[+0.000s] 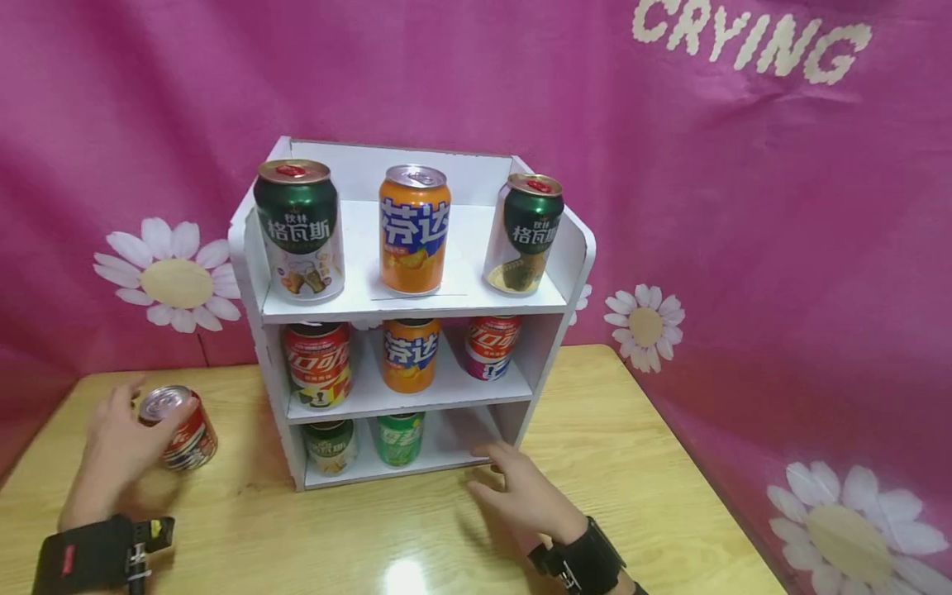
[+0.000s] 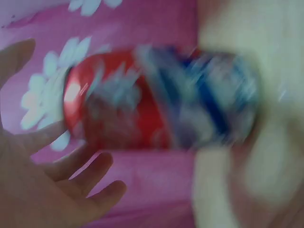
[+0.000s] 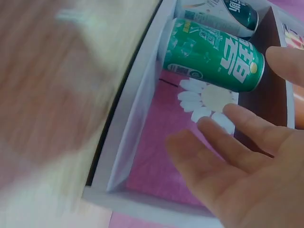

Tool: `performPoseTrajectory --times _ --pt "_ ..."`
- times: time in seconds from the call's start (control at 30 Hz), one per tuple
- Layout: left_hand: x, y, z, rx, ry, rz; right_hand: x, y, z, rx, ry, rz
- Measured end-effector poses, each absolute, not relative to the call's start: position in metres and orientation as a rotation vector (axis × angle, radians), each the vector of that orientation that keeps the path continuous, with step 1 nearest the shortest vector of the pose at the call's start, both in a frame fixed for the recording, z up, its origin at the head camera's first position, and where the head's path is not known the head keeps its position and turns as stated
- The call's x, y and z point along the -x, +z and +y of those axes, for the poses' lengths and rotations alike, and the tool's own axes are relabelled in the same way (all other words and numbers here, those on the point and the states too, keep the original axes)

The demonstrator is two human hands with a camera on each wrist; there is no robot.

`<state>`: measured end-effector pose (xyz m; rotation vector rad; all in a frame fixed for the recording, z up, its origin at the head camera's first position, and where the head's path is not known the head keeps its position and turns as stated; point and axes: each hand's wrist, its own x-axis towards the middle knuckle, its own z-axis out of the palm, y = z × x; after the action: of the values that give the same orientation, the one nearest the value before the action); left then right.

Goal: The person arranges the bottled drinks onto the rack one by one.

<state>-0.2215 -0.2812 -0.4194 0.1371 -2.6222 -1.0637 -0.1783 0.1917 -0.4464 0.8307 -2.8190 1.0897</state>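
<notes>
A red can [image 1: 195,438] with a blue-and-white lower part stands on the table left of the shelf. My left hand [image 1: 122,438] is around its top, thumb and fingers spread apart. The left wrist view shows the same can blurred, beyond the loosely spread fingers [image 2: 102,166]. In front of the bottom shelf's right end is my right hand [image 1: 524,492], holding nothing, fingers extended. A green can [image 1: 400,438] stands in the middle of that shelf, and a green-and-white can [image 1: 331,446] is on its left. In the right wrist view the fingers [image 3: 247,123] are near the green can.
A white three-tier shelf [image 1: 416,307] stands on the wooden table [image 1: 357,537] against a pink flowered cloth [image 1: 744,248]. Its top tier carries an orange can [image 1: 414,240] between two green-topped cans. On the middle tier, another orange can [image 1: 411,355] sits between two red cans.
</notes>
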Motion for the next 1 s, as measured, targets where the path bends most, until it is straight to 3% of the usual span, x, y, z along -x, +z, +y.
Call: performPoseTrajectory --times 0.27,0.47,0.83,1.0 --pt "0.228 -0.442 -0.255 -0.533 -1.242 -2.372 0.17 -0.45 0.198 -0.976 0.992 -2.814" --pt "0.239 -0.446 -0.246 -0.692 -1.399 -2.267 0.164 -0.445 0.21 -0.962 0.746 -2.878" --pt "0.244 -0.454 -0.242 -0.82 -1.511 -2.112 0.171 -0.441 0.233 -1.003 0.849 -2.942" --pt "0.244 -0.456 -0.244 -0.762 -1.538 -2.082 0.176 -0.436 0.243 -0.946 0.912 -3.005"
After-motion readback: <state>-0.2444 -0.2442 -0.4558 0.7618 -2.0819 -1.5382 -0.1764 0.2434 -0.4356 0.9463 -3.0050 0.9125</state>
